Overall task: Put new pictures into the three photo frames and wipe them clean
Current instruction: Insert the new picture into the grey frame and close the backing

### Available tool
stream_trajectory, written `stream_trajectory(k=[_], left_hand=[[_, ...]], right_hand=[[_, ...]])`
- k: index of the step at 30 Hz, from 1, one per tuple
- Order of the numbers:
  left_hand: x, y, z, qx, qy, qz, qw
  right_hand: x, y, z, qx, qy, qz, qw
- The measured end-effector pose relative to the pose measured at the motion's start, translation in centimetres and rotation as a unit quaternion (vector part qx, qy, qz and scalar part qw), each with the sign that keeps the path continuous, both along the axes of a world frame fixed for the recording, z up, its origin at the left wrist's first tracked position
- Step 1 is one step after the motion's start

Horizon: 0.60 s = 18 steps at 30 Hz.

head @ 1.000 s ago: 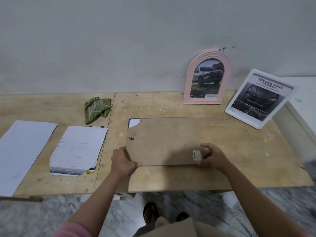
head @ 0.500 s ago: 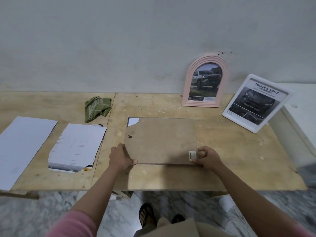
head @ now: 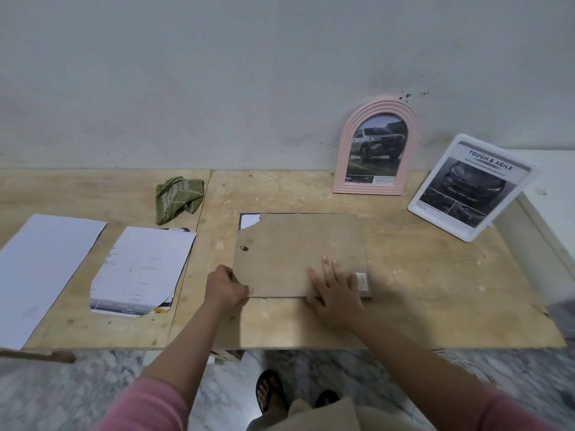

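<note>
- Brown fibreboard backing board (head: 298, 253) of third frame lying face-down on plywood worktop (head: 420, 275), between the paper sheets and the two finished frames.
- Left hand (head: 225, 289) gripping near left corner of board, fingers curled round edge with thumb on top.
- Right hand (head: 334, 290) resting flat on board near right corner, fingers (head: 326, 269) straight and holding nothing; pale sticker (head: 361, 280) just beside.
- White picture corner (head: 250, 220) showing through chipped far left corner of board: insert judged already underneath.
- Step judged as seating the board. Recommended: even downward pressure, edges squared before any lift, hanging ring (head: 245, 248) left undisturbed.
- Wiping judged outstanding; green cloth (head: 179, 195) well apart at far left, within reach.
- Pink arched frame (head: 376, 147) and white frame (head: 466, 186) leaning at rear right, both filled; sweep toward them to be avoided.
- Cut paper sheet (head: 141, 272) just beside left hand; large sheet (head: 43, 275) overhanging front edge.
- Near worktop edge close behind wrists; open room mainly to right of board.
</note>
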<state>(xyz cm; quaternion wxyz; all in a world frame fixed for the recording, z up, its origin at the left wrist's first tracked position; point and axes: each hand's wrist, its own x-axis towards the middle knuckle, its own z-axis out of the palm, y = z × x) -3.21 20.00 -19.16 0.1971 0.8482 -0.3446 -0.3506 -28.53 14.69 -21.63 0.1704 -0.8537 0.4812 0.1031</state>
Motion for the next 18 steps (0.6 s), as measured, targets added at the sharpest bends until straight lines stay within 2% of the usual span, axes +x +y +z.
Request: stream_trajectory(k=[7, 14, 16, 18], left_hand=[[0.1, -0.6, 0.3, 0.022, 0.003, 0.001, 1.000], [0.3, -0.7, 1.0, 0.037, 0.004, -0.012, 0.999], [0.4, -0.4, 0.9, 0.041, -0.002, -0.031, 0.999], [0.4, -0.1, 1.1, 0.037, -0.011, -0.043, 0.998]], right_hand=[[0.6, 0.4, -1.0, -0.053, 0.024, -0.003, 0.998], [1.0, 0.2, -0.4, -0.023, 0.075, -0.002, 0.997], [0.9, -0.1, -0.6, -0.032, 0.058, 0.003, 0.998], [0.4, -0.7, -0.2, -0.040, 0.002, 0.011, 0.999]])
